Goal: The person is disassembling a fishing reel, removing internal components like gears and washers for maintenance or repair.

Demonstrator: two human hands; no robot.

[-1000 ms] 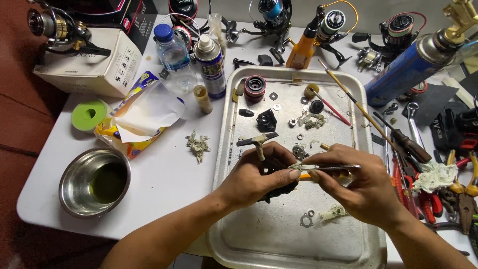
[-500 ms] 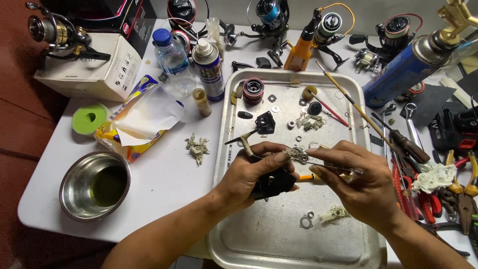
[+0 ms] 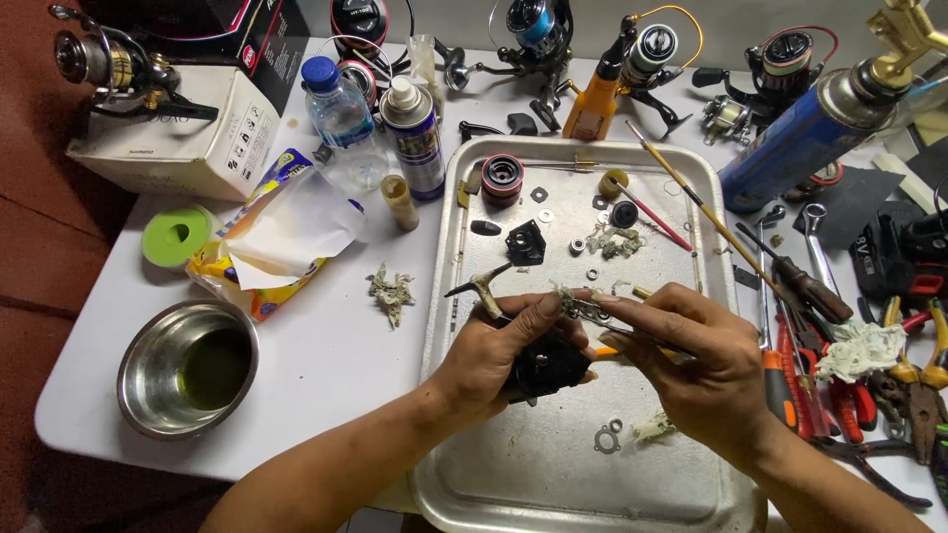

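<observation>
Reel body point(image 3: 546, 367), black and blocky, sits clamped in the left hand point(image 3: 494, 360) above the metal tray point(image 3: 553, 484), near its middle. Right hand point(image 3: 696, 370) pinches slim metal tweezers point(image 3: 602, 318), tips meeting the reel body's top, apparently on a tuft of wadding. Loose in the tray: flat washers point(image 3: 604, 436), a red-ringed spool point(image 3: 502, 179), a black housing point(image 3: 524, 243). Left of the tray, a round steel bowl point(image 3: 148, 370) holds dark greenish liquid.

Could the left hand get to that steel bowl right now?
Probably not at once: the left hand is gripping the black reel body. The path over the white table to the steel bowl looks free.
</observation>
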